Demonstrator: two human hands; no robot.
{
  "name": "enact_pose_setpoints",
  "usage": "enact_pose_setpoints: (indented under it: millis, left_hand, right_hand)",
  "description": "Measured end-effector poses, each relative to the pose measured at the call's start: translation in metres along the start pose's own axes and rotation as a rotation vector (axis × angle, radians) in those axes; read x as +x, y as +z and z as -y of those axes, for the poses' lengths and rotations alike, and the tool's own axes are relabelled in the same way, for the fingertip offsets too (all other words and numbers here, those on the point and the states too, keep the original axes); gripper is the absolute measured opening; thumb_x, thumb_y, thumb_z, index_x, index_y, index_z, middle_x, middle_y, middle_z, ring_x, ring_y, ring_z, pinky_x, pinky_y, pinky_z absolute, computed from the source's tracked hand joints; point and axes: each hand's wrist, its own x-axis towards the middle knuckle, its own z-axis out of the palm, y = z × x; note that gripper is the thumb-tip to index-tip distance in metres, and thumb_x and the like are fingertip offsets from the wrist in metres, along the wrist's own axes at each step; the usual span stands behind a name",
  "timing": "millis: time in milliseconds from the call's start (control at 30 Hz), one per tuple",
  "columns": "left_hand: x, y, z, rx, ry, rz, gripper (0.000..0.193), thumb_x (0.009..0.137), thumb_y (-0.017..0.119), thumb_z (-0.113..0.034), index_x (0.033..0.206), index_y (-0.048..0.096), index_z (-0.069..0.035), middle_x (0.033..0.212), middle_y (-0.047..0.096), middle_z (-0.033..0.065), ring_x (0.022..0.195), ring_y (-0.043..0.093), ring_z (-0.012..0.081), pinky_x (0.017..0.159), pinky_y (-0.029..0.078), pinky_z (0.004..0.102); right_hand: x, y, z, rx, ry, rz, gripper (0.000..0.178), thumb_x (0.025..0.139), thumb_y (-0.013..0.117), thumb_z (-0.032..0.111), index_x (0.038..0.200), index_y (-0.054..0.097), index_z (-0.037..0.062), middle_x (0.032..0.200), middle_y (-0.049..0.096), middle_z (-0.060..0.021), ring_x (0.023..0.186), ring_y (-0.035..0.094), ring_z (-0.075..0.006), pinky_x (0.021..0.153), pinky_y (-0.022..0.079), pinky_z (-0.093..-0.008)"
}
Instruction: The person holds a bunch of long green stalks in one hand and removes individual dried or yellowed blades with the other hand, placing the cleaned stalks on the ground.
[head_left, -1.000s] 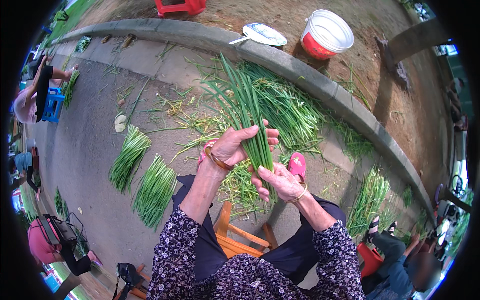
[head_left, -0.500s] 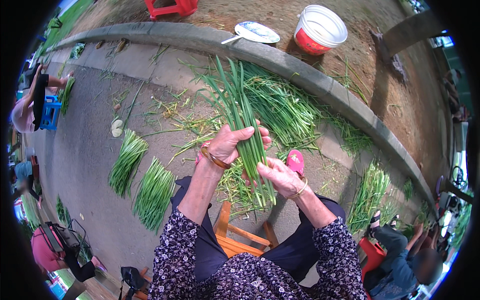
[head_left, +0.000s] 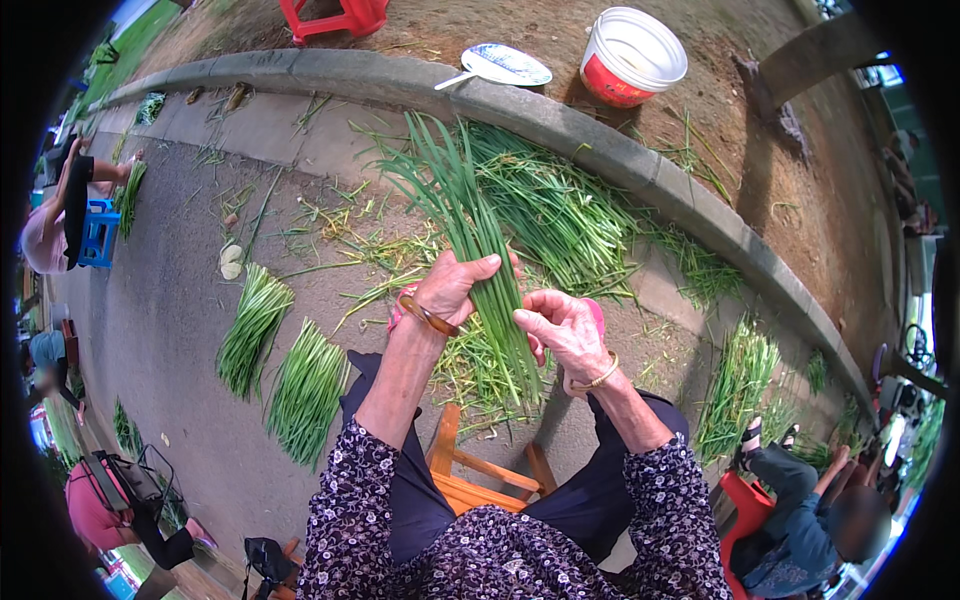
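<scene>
A bunch of long green garlic chives (head_left: 497, 290) is gripped by my left hand (head_left: 455, 285), thumb across the front and fingers wrapped behind. Its leaf tips fan toward the far left, while the pale stalk ends point down between my knees. Beside the bunch's right edge, my right hand (head_left: 568, 332) has its fingers curled and its thumb bent to the index finger. Whatever may be in that pinch is too small to make out. Beyond both hands lies a big heap of chives (head_left: 560, 210). Loose trimmings (head_left: 480, 370) are scattered beneath the bunch.
Two sorted chive bundles (head_left: 308, 390) lie on the pavement at left, another pile (head_left: 738, 380) at right. Past the curb (head_left: 600, 140) stand a white-and-red bucket (head_left: 633, 58), a hand fan (head_left: 505, 64) and a red stool (head_left: 335, 15). A person (head_left: 800, 540) sits at lower right.
My right hand has come off the lower stalks and shifted slightly up and right, its fingers curling in. My left hand keeps the bunch, whose leaf tips have spread a little further left.
</scene>
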Motion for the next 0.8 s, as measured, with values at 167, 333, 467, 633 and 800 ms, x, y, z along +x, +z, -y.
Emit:
enact_pose_setpoints:
  millis: [167, 333, 467, 633, 800]
  left_hand:
    - [0.002, 0.0, 0.001, -0.053, 0.007, -0.02, 0.022, 0.076, 0.057, -0.005, 0.096, 0.051, 0.003, 0.086, 0.057, 0.0118, 0.077, 0.058, 0.0215, 0.067, 0.052, 0.0338]
    - [0.002, 0.003, 0.002, -0.116, -0.007, -0.11, 0.021, 0.077, 0.057, -0.005, 0.096, 0.05, 0.001, 0.081, 0.057, 0.0098, 0.07, 0.059, 0.0195, 0.062, 0.052, 0.0309]
    - [0.004, 0.004, 0.001, -0.138, -0.021, -0.063, 0.022, 0.075, 0.061, -0.009, 0.092, 0.05, 0.002, 0.076, 0.057, 0.0085, 0.06, 0.057, 0.0169, 0.052, 0.051, 0.0264]
    - [0.003, 0.011, 0.0, -0.029, 0.001, -0.008, 0.02, 0.072, 0.064, -0.007, 0.085, 0.05, 0.001, 0.064, 0.052, 0.0044, 0.05, 0.051, 0.0123, 0.042, 0.043, 0.0215]
    - [0.001, 0.013, -0.001, 0.014, -0.004, -0.051, 0.018, 0.072, 0.063, -0.005, 0.084, 0.05, 0.001, 0.062, 0.048, 0.0025, 0.05, 0.048, 0.0104, 0.041, 0.041, 0.021]
  right_hand:
    - [-0.001, -0.001, 0.002, 0.044, -0.033, -0.054, 0.018, 0.077, 0.06, 0.013, 0.088, 0.055, 0.0, 0.065, 0.056, 0.0004, 0.048, 0.048, -0.0031, 0.038, 0.038, -0.0155]
    - [0.001, -0.003, -0.004, 0.07, -0.131, -0.083, 0.018, 0.075, 0.062, 0.011, 0.088, 0.056, -0.0001, 0.066, 0.056, -0.0006, 0.049, 0.048, -0.0038, 0.04, 0.038, -0.0156]
    - [-0.001, -0.003, 0.0, -0.005, -0.127, -0.044, 0.018, 0.074, 0.064, 0.01, 0.087, 0.056, 0.0006, 0.067, 0.056, 0.0001, 0.05, 0.047, -0.0033, 0.041, 0.037, -0.0156]
    - [-0.003, -0.001, 0.001, -0.166, -0.097, -0.038, 0.019, 0.073, 0.065, 0.011, 0.087, 0.056, -0.0002, 0.068, 0.056, 0.0007, 0.055, 0.047, -0.0024, 0.045, 0.037, -0.0164]
    - [-0.003, -0.001, 0.002, -0.151, -0.025, -0.026, 0.019, 0.075, 0.063, 0.013, 0.086, 0.055, -0.0003, 0.062, 0.054, 0.0014, 0.051, 0.046, -0.0023, 0.042, 0.037, -0.0168]
